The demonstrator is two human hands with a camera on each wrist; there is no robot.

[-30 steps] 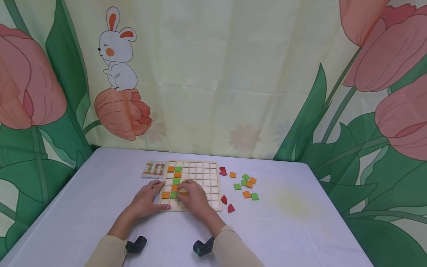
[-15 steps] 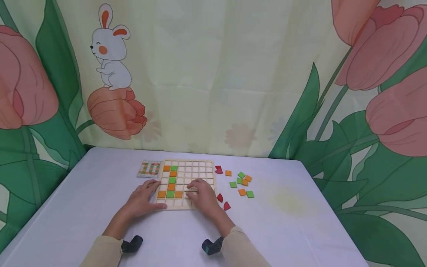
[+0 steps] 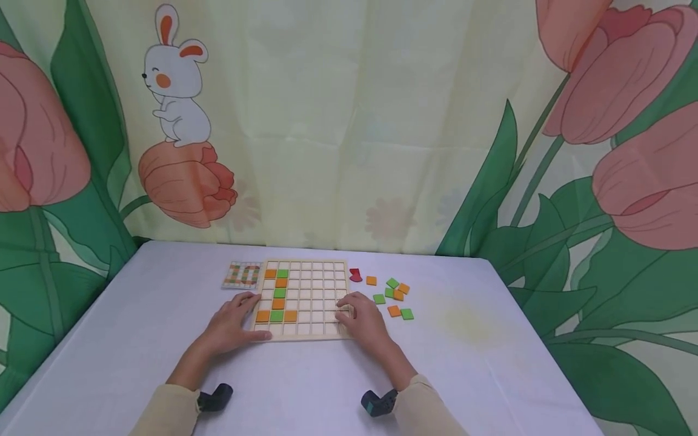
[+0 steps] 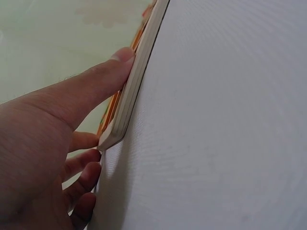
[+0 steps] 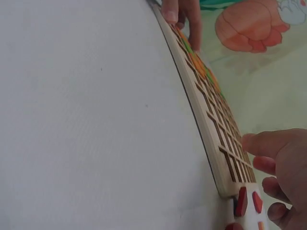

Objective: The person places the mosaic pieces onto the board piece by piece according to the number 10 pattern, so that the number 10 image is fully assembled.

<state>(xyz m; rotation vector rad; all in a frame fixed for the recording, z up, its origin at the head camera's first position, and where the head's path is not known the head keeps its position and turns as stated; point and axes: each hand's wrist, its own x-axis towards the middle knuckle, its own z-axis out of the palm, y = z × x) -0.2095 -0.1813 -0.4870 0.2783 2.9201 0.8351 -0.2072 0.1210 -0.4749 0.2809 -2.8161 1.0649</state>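
The left hand (image 3: 228, 325) rests spread on the gridded wooden board (image 3: 305, 295) to its right; just beyond the released, loose-fingered right hand (image 3: 365, 319) lies a green square tile (image 3: 379, 299).

From my end, the head view looks evenly and softly lit, with faint shadows on the white tablecloth (image 3: 294, 387). Both wrist feeds are dimmer and greyer: in the left, the printed curtain (image 4: 43, 38) blurs; in the right, the grid board (image 5: 201, 115) looks bowed.
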